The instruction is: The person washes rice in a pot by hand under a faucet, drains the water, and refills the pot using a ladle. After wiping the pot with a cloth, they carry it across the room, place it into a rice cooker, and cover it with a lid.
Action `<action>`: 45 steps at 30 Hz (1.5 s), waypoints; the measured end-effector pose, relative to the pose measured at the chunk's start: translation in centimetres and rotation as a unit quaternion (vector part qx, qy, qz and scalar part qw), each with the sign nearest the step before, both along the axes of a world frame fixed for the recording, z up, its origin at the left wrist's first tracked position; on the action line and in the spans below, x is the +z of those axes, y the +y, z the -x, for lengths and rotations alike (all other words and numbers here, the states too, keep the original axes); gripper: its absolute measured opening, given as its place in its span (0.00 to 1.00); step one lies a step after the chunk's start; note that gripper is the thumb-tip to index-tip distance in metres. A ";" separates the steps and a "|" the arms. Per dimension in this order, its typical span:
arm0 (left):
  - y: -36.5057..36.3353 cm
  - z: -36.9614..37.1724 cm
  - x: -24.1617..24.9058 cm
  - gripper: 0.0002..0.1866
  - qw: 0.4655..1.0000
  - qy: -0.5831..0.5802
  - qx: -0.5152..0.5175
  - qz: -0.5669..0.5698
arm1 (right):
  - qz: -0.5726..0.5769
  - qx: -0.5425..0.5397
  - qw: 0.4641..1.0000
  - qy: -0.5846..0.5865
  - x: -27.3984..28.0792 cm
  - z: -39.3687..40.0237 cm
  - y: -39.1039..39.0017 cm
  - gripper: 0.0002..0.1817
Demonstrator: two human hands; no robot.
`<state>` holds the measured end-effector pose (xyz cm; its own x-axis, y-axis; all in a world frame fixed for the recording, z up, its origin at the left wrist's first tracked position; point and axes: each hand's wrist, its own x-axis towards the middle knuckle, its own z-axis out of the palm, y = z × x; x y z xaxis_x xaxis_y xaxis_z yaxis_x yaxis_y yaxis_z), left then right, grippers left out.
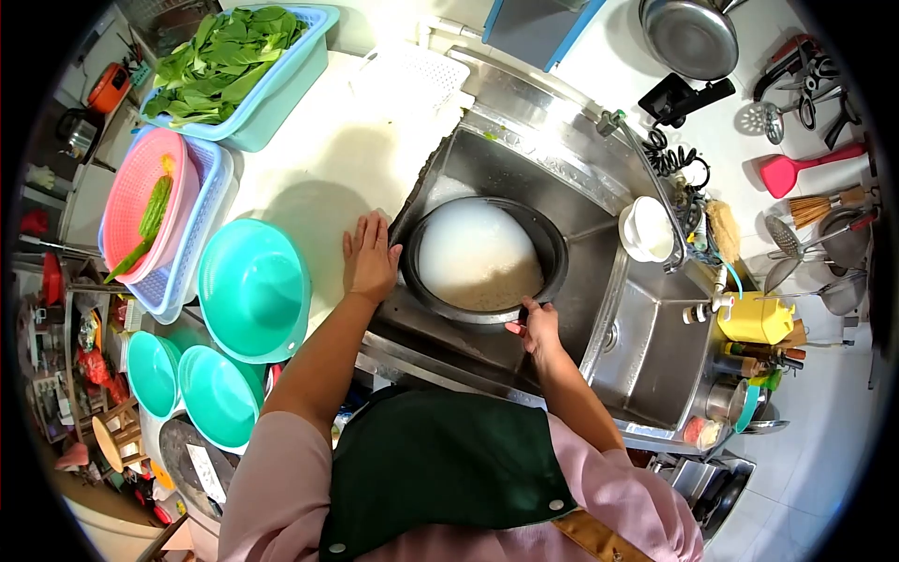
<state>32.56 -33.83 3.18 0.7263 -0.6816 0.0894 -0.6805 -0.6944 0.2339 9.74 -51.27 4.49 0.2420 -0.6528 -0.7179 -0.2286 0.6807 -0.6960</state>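
Observation:
A round black basin [559,272] sits in the left bowl of the steel sink [585,220]. Cloudy white liquid [473,248] fills it, with pale grains showing near its lower edge. My right hand [537,328] grips the basin's near rim, its fingers curled at the edge. To the left of the sink, my left hand [373,258] lies flat on the pale counter [323,201], fingers spread and nothing held.
Green tubs [253,290], a pink basket [184,206] and a blue basket of leafy greens [257,108] stand on the left. A faucet [646,169] and white bowls [646,229] are right of the basin. Utensils hang at the far right.

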 end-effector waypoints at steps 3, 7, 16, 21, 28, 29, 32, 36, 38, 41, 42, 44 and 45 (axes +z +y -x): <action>0.0 0.1 -0.1 0.28 1.000 0.003 0.000 0.005 | 0.002 -0.001 1.000 0.001 0.4 -0.3 -0.2 0.15; 0.0 0.0 0.0 0.28 1.000 0.005 0.001 0.009 | 0.013 0.009 1.000 0.005 0.2 -0.7 -0.6 0.15; 0.0 0.1 0.0 0.28 1.000 0.002 0.005 0.010 | 0.005 0.015 1.000 0.001 0.2 -1.4 -1.3 0.19; -0.1 0.1 0.1 0.28 1.000 0.006 0.004 0.008 | 0.003 0.009 1.000 -0.004 -0.3 -1.5 -1.7 0.20; -0.1 0.2 0.4 0.29 1.000 0.008 0.004 0.005 | -0.001 -0.003 1.000 -0.005 0.4 -2.0 -1.9 0.18; -0.1 0.2 0.3 0.29 1.000 0.008 0.004 0.004 | -0.001 -0.003 1.000 -0.004 0.6 -2.1 -1.9 0.18; -0.1 0.0 0.2 0.29 1.000 -0.001 0.003 0.006 | 0.001 -0.004 1.000 -0.009 0.7 -2.5 -2.1 0.17; 0.0 0.1 0.2 0.29 1.000 0.006 0.005 0.003 | 0.001 0.013 1.000 -0.011 0.4 -2.6 -2.7 0.16; 0.0 0.2 0.2 0.29 1.000 0.008 0.006 0.005 | 0.005 0.012 1.000 -0.008 0.2 -2.6 -2.9 0.16; -0.1 0.1 0.4 0.28 1.000 0.011 0.005 0.006 | 0.006 0.019 1.000 -0.015 0.1 -2.7 -3.2 0.15; -0.1 0.1 0.3 0.28 1.000 0.007 0.004 0.007 | 0.005 0.019 1.000 -0.013 0.2 -2.8 -3.2 0.15; 0.0 0.1 0.2 0.28 1.000 0.003 0.004 0.009 | 0.005 0.019 1.000 -0.012 0.4 -3.0 -3.2 0.15; 0.0 0.1 0.3 0.29 1.000 0.005 0.005 0.008 | 0.005 0.021 1.000 -0.017 0.6 -3.1 -3.2 0.15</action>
